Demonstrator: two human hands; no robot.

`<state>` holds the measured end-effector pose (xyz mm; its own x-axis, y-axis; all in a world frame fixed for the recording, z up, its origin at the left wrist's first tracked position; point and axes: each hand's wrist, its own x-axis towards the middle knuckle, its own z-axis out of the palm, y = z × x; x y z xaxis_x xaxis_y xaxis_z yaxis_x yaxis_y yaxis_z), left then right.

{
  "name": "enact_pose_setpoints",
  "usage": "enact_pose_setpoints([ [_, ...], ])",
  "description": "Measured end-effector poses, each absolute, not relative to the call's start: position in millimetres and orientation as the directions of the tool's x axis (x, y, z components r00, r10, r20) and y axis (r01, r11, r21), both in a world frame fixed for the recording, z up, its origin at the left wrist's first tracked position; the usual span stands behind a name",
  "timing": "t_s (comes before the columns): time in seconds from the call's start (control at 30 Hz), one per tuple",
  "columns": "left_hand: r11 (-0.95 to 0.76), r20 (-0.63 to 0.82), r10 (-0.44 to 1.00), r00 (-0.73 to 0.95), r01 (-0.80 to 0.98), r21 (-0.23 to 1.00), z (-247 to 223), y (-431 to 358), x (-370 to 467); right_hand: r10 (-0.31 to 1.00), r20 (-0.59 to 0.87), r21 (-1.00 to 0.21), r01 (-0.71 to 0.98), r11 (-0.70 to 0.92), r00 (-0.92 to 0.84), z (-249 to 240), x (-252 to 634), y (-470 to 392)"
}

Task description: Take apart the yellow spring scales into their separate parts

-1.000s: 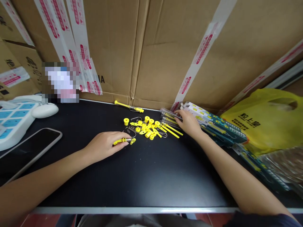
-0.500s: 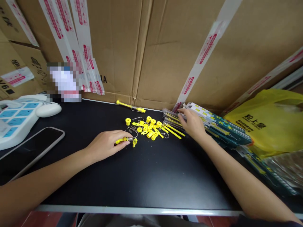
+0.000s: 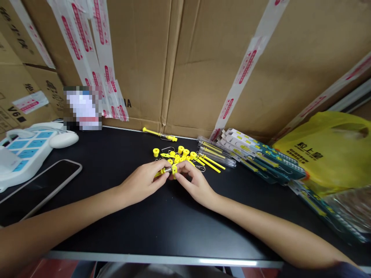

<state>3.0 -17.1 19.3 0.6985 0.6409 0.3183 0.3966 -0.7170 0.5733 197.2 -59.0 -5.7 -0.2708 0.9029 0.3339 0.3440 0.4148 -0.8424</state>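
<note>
My left hand (image 3: 149,178) is closed around a small yellow plastic assembly with a shiny sleeve (image 3: 166,170). At the assembly's right end is a flat yellow end piece (image 3: 174,170), where the fingertips of my right hand (image 3: 197,184) pinch. Both hands meet just above the black tabletop. Right behind them lies a loose pile of yellow parts: flanged caps (image 3: 186,153), thin rods (image 3: 213,164) and bent wire hooks (image 3: 167,149). My fingers hide part of the assembly and the pile's near side.
A longer yellow assembly (image 3: 159,134) lies at the back edge by the cardboard. Clear tubes (image 3: 217,152) and packaged cards (image 3: 261,156) are at the right, beside a yellow bag (image 3: 327,146). A phone (image 3: 40,191) and power strip (image 3: 29,150) are at the left.
My right hand has left the clear tubes and come left to the end piece. My left hand has shifted slightly right with the assembly.
</note>
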Motion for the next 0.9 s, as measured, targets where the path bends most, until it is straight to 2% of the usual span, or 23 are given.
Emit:
enact_pose_setpoints([
  [0.13,-0.671,0.296,0.688,0.662,0.426,0.606,13.6,-22.4,1.5,0.928,0.297,-0.886,0.298,0.356,-0.226,-12.9,203.8,-59.0],
  [0.33,-0.711,0.311,0.663,0.681,0.442,0.547,9.3,-24.9,-5.3,0.922,0.291,-0.849,0.375,0.372,-0.255,-14.0,202.8,-71.0],
  [0.43,-0.748,0.34,0.624,0.703,0.413,0.519,9.2,-25.1,-4.8,0.895,0.347,-0.774,0.454,0.442,-0.279,-13.5,203.0,-73.8],
  [0.67,-0.754,0.355,0.617,0.702,0.4,0.521,7.9,-25.2,-2.6,0.777,0.457,-0.491,0.606,0.626,-0.433,-13.6,209.6,-63.0],
  [0.9,-0.807,0.4,0.579,0.711,0.432,0.402,3.4,-12.2,6.2,0.768,0.481,-0.376,0.692,0.617,-0.423,-2.1,210.8,-49.6],
])
